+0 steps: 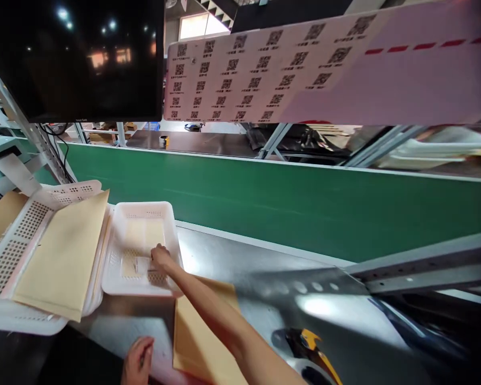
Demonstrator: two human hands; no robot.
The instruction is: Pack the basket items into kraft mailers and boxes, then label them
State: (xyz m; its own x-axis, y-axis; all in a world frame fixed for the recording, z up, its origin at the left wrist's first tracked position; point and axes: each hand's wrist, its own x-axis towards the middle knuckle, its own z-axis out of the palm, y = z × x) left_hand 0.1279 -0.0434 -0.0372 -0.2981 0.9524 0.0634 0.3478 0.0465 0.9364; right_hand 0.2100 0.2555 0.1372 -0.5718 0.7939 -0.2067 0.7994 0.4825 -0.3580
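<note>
My right hand (pixel 161 258) reaches into a small white plastic basket (pixel 169 216), its fingers closed round the edge of a small white packet (pixel 142 264). Beneath the packet, a tan paper piece (pixel 144 232) lies on the basket's floor. My left hand (pixel 138 359) is at the bottom edge of the view, near the metal table's front, with its fingers curled; whether it holds anything is hidden. Under my right forearm lies a tan padded envelope (pixel 196 342) on the table.
A larger white basket (pixel 32 214) with tan envelopes (pixel 66 251) stands at the left. A tape dispenser (pixel 315 347) sits at the lower right. Behind the table (pixel 240 256) runs a green belt (pixel 264 192), below a dark monitor (pixel 76 59) and a code board (pixel 256 75).
</note>
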